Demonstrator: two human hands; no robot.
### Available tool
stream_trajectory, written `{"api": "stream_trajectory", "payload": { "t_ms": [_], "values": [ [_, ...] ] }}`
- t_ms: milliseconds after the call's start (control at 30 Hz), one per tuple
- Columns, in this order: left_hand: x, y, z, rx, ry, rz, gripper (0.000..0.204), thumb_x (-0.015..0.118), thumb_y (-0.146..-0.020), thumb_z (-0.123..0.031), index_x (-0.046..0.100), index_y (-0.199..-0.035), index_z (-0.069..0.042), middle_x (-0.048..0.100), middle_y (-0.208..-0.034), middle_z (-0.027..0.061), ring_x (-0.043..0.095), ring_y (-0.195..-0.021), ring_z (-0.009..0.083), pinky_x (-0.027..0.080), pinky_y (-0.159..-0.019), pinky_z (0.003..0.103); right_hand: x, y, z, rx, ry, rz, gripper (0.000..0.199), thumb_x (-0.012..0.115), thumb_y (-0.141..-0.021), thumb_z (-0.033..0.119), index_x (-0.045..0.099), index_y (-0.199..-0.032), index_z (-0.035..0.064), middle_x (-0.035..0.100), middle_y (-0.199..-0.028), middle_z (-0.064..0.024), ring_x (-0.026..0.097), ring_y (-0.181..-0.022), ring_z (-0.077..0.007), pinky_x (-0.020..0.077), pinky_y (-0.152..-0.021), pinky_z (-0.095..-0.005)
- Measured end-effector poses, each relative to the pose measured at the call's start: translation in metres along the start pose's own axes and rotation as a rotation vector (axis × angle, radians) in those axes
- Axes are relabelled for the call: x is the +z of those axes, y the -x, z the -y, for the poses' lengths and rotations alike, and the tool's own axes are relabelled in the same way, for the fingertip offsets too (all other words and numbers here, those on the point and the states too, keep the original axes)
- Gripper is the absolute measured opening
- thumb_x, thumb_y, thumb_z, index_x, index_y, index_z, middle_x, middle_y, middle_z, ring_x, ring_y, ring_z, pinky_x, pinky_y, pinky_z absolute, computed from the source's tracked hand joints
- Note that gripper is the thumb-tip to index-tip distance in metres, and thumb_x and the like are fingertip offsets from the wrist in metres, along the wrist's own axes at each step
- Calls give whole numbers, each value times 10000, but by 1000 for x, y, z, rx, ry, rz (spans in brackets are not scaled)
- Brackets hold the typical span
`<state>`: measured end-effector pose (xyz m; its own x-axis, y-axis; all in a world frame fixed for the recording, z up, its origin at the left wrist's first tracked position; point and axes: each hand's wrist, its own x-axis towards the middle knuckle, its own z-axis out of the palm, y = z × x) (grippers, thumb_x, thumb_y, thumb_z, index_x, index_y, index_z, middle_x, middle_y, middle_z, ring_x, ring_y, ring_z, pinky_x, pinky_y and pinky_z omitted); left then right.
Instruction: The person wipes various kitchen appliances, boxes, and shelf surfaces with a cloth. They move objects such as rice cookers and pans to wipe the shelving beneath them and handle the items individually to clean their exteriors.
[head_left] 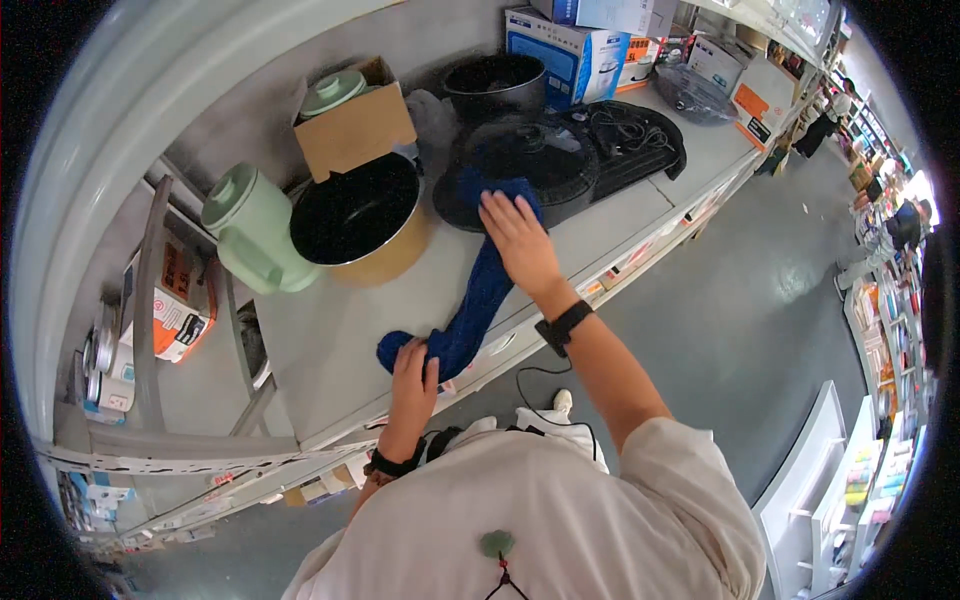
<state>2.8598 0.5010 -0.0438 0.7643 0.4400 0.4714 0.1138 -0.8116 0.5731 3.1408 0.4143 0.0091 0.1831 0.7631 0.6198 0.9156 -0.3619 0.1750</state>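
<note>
A long dark blue cloth [478,290] stretches across a white shelf top [330,340], from its front edge up onto a black round appliance lid [545,150]. My right hand [518,240] lies flat on the cloth's far end, pressing it against the lid's edge. Gripping the bunched near end of the cloth at the shelf's front edge is my left hand [412,372]. Both wrists wear dark bands.
A black-lined pot with a tan outside [365,220] stands left of the cloth, next to a pale green jug [250,235] and a cardboard box with a green lid [350,120]. Further along sit a black pot [495,85], boxes [560,50] and a black tray [630,140]. Grey floor aisle at right; distant people.
</note>
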Motion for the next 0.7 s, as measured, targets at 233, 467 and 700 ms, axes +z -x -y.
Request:
{"api": "stream_trajectory", "payload": {
  "t_ms": [233,467,700],
  "values": [
    [-6,-34,1,-283,-92,-147,241,540,-964,-177,576,-1069,37,603,-1045,241,558,-920,416,450,-832,435,-17,54,-38,401,-473,-50,282,537,-829,28,643,-1090,29,586,-1228,-122,540,-1109,-308,435,-927,-432],
    [43,-149,-38,-259,408,-438,311,528,-992,-178,547,-1246,0,598,-1033,134,546,-851,159,450,-777,261,-14,56,-49,331,-611,-314,444,570,-818,-31,547,-1260,2,508,-1319,-207,520,-1173,-380,434,-999,-410],
    [132,-236,6,-303,-216,-220,375,516,-907,-101,523,-1231,88,527,-1269,277,503,-1155,432,414,-981,444,-12,79,-57,59,-453,-67,566,523,-777,-27,473,-1341,-16,379,-1466,-150,471,-1243,-331,418,-1027,-396]
  ]
}}
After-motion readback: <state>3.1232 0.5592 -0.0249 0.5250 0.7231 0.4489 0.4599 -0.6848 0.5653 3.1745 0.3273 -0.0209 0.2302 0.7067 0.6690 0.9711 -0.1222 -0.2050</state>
